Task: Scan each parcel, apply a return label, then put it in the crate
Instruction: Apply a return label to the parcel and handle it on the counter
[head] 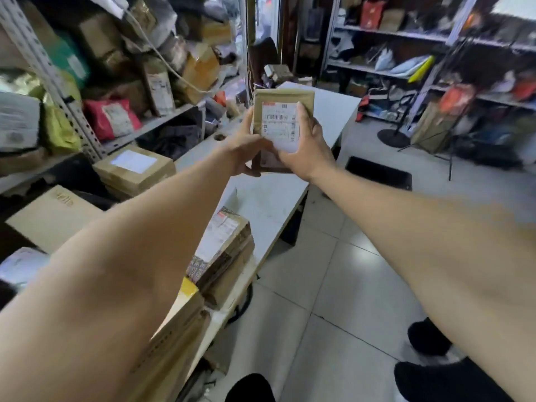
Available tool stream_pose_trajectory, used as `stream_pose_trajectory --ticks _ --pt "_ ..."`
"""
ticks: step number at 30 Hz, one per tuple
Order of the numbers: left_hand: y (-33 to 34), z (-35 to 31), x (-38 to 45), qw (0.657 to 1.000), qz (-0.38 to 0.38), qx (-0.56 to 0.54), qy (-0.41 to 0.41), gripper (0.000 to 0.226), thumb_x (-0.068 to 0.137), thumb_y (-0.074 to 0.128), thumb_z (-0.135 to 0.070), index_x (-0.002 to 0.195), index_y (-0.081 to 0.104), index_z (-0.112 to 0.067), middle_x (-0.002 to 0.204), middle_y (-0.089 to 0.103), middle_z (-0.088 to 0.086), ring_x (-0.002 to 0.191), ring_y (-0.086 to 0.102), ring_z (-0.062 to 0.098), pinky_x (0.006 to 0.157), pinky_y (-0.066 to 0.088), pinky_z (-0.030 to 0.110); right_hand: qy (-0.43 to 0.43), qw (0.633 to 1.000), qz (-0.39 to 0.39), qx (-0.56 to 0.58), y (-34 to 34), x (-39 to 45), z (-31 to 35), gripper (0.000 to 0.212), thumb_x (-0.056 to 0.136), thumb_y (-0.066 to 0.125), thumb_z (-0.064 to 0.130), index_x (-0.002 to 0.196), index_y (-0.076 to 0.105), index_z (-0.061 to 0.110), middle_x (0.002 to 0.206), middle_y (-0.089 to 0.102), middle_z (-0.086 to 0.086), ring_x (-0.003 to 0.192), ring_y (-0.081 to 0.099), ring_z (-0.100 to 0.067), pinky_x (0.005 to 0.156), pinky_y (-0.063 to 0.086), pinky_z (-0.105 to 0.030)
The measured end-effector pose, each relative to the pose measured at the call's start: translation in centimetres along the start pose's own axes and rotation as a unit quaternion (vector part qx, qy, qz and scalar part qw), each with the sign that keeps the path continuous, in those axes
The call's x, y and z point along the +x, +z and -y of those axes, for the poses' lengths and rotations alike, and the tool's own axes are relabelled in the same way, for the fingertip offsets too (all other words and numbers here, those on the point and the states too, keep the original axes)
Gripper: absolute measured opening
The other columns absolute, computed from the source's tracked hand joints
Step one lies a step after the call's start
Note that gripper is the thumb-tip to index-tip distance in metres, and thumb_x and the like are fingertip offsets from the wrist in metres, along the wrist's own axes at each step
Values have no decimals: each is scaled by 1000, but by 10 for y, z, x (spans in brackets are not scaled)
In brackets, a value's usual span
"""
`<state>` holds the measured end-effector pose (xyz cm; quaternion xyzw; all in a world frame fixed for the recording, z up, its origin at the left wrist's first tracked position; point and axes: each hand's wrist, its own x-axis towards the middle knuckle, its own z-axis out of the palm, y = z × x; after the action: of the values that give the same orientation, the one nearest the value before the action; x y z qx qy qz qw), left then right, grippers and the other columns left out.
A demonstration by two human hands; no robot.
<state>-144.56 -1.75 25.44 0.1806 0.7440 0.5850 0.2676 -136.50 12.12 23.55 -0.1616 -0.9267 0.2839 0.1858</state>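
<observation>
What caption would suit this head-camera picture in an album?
Both hands, left hand and right hand, hold a labelled brown parcel up above the white table in a parcel-crowded storeroom.

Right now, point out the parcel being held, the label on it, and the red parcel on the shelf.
held parcel [282, 95]: head view, bare brown top edge above the label.
white label [280, 118]: head view, barcode area between the hands.
red parcel [111, 117]: head view, its front, left shelf.

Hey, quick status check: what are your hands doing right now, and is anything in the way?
Left hand and right hand both grip brown padded parcel, held up over white table. White shipping label faces camera. Nothing blocking.
</observation>
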Motion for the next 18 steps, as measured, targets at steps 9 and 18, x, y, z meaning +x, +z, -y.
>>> stream_pose_trajectory --ticks 9,18 --pt "20 40 171 992 -50 -44 -103 67 85 62 -11 134 36 -46 121 58 8 101 59 32 80 54 60 60 994 87 3 64 124 -89 104 83 67 35 156 -7 38 158 15 -9 119 54 -35 93 49 -40" --pt "18 62 316 968 -85 -138 -190 72 92 60 -26 147 18 -43 128 52 6 113 53 35 90 42 59 29 988 151 -10 103 255 -159 92 85 66 45 153 4 44 149 32 -3 122 52 -26 90 47 -37"
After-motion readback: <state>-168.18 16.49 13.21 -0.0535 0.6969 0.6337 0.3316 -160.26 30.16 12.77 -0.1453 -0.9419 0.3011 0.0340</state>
